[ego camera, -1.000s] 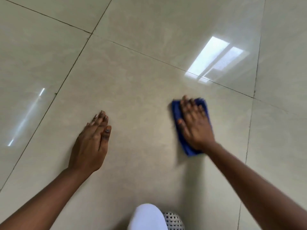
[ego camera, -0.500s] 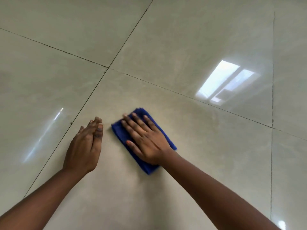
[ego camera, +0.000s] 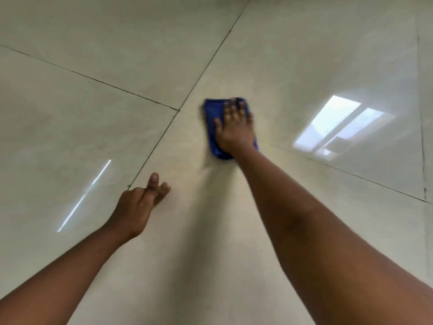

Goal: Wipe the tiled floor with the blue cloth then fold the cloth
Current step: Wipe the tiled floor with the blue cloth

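A folded blue cloth (ego camera: 212,123) lies flat on the glossy beige tiled floor (ego camera: 293,66), just right of where the dark grout lines cross. My right hand (ego camera: 235,130) presses down on the cloth with fingers spread, arm stretched far forward, covering most of it. My left hand (ego camera: 138,205) rests on the floor nearer to me and to the left, holding nothing, leaning on its outer edge with the fingers loosely together.
Dark grout lines (ego camera: 161,134) split the floor into large tiles. A bright window reflection (ego camera: 337,127) shines on the tile to the right, and a thin light streak (ego camera: 84,195) on the left tile.
My right hand has slid the cloth forward and to the right, away from my left hand. My left hand has tipped from flat onto its edge.
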